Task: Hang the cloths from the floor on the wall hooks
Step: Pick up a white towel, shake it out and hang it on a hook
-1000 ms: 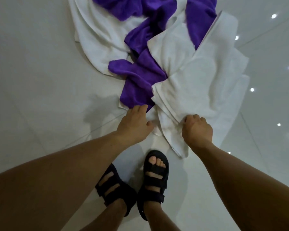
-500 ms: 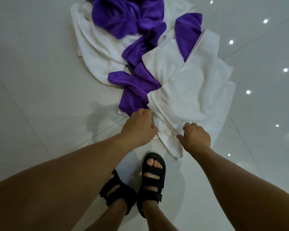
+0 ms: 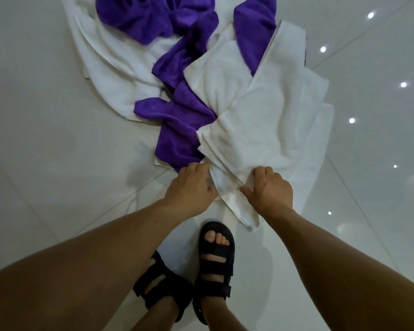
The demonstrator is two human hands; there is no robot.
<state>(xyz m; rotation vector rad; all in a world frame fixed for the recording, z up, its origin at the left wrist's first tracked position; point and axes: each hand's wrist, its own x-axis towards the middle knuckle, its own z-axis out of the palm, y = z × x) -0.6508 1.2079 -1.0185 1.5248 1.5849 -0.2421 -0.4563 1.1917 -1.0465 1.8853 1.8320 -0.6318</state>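
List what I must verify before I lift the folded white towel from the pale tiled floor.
1. The right hand grips the folded white towel: ok.
2. The left hand grips its near edge: ok.
3. The left hand holds none of the crumpled purple cloth: cannot tell.
4. The towel lies free of the purple cloth: not ok, they overlap.
5. The black sandals stand off the towel: ok.
6. A free wall hook: cannot tell, none in view.

Dim, soft overhead light; the glossy floor [image 3: 58, 139] mirrors ceiling spots [image 3: 323, 49] (bright dots at right), faint shadows, wide-angle bending at edges.
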